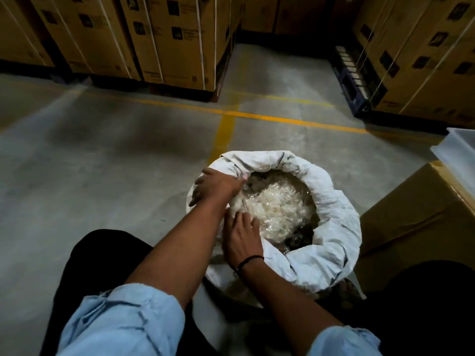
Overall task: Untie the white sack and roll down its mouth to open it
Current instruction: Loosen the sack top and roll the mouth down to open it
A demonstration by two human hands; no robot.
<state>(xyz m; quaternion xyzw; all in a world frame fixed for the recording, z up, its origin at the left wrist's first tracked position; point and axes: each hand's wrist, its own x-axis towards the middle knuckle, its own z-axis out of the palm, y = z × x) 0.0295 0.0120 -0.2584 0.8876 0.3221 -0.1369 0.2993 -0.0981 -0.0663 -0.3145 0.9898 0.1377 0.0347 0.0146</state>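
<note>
The white sack (331, 209) stands on the concrete floor in front of me with its mouth open and its rim rolled into a thick collar. Inside lies a heap of clear crinkled plastic pieces (282, 209). My left hand (216, 187) grips the rolled rim on the sack's left side, fingers curled over the cloth. Just below it my right hand (243, 236), a black band on its wrist, rests on the near-left rim, its fingertips tucked into the fold of cloth.
A brown carton (421, 214) stands right beside the sack, with a pale plastic bin (460, 147) behind it. Strapped cartons (169, 39) on pallets line the back and right. Yellow floor lines (226, 127) cross ahead. My dark trouser knees flank the sack.
</note>
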